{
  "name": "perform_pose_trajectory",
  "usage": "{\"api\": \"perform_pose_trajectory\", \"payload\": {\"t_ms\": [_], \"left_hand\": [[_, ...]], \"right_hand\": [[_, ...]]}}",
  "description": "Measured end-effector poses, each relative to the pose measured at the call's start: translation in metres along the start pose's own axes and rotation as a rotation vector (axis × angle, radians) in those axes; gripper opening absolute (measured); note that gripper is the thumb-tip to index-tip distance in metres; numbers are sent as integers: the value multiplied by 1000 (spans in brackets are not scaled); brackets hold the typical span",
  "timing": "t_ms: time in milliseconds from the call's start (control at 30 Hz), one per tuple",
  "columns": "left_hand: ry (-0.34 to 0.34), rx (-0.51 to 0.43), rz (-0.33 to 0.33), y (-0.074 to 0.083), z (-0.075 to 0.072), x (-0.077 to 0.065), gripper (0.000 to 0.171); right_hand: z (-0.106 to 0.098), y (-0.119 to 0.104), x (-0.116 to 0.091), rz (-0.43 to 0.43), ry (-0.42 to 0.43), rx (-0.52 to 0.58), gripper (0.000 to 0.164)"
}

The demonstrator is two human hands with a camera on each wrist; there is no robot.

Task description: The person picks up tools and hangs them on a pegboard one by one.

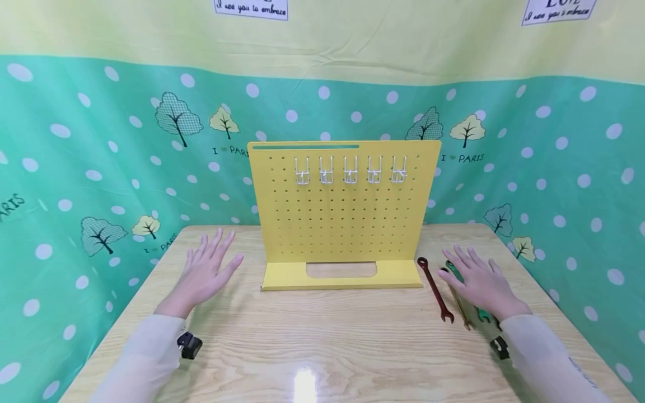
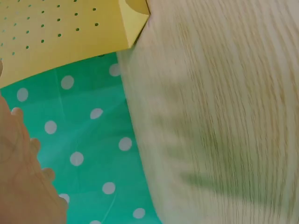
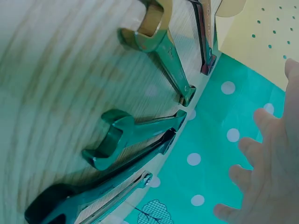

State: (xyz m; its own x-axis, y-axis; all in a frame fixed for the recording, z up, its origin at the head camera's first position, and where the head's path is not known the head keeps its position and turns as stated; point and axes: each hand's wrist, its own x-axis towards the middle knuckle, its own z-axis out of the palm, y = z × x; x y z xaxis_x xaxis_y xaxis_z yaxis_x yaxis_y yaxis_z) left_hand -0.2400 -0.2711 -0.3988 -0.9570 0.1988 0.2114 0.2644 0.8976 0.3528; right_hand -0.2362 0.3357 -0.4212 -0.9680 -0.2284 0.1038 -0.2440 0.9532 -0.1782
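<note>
It's a curtained-off tabletop work nook: polka-dot curtain [image 1: 121, 184] hanging round a wood-grain table [image 1: 322, 324], yellow pegboard [image 1: 344, 214] standing up, combination wrenches [image 1: 435, 291] lying alongside!

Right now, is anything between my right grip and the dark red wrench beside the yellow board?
Yes: the gold wrench lies on the table between your right grip and the dark red wrench. Nothing visible stands up between them, so reaching over the gold one looks feasible.
</note>
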Motion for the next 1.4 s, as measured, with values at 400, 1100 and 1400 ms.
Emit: {"api": "perform_pose_trajectory", "payload": {"t_ms": [400, 1100, 1400], "left_hand": [[3, -245, -20, 8, -3, 22, 68], [40, -625, -32, 38, -26, 66, 69], [50, -716, -35, 80, -55, 73, 71]], "right_hand": [[2, 0, -2, 3, -33, 71, 72], [8, -4, -2, -4, -70, 168, 69], [5, -7, -6, -24, -81, 276, 68]]}}
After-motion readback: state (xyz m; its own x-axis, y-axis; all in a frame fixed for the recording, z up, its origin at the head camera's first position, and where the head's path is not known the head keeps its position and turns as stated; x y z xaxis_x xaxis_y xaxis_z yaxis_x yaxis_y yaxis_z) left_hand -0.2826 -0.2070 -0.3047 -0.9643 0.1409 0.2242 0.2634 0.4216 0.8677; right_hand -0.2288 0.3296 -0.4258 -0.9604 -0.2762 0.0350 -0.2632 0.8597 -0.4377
